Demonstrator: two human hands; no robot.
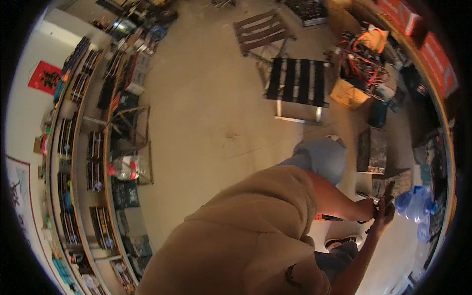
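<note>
Both of my hands come together low at the right, beside a blue translucent water jug [415, 202]. My right hand [384, 215] is closed around a slim dark brown thing [389, 191] that points up from the fingers; its kind is not clear. My left hand [366, 209] lies against the right one, in shadow, its fingers hidden. A thin pale-edged object [366, 196] shows just above the left hand; I cannot make out whether it is held. The jug stands apart from the fingers.
A dark box-like block [372, 150] stands on the floor above my hands. Farther off are a folding stool with black straps [298, 82], a brown slatted stool [262, 30] and a heap of orange cables [363, 61]. Shelves [78, 162] line the left, with a clear bottle [125, 168] beside them.
</note>
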